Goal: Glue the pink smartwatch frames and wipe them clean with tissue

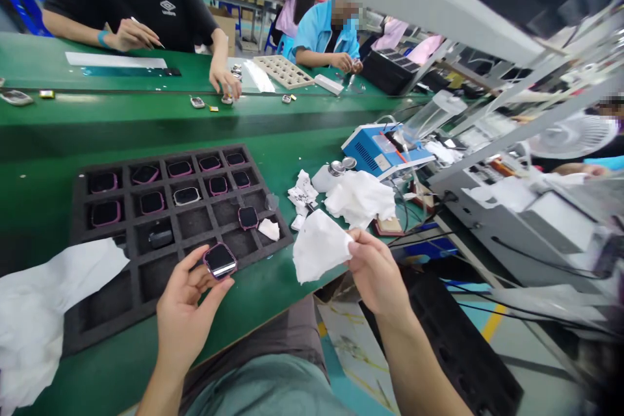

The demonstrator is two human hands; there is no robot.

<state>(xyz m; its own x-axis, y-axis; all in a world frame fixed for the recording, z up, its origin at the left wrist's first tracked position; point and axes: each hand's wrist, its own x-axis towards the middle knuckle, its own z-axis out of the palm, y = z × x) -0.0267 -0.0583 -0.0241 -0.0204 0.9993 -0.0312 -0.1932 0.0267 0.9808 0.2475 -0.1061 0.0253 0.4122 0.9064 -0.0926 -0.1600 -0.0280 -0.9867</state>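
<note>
Between thumb and fingers, my left hand (190, 305) grips a smartwatch case (220, 260) with a purple-pink frame and a dark, glossy screen. It is held over the front edge of a black foam tray (141, 292), whose compartments hold several similar watch cases. One watch case (248, 217) rests near the tray's right side, beside a crumpled bit of white tissue (269, 229). My right hand (373, 266) pinches a white cloth wipe (319, 247) by its right edge; the wipe hangs spread out, apart from the watch.
Crumpled white cloths (361, 198) lie beside a metal-lidded dispenser (336, 169). Behind them stands a blue bench device (385, 149) with cables. More white cloth (34, 318) covers the left tray edge. Across the green bench (292, 136), two co-workers handle small parts.
</note>
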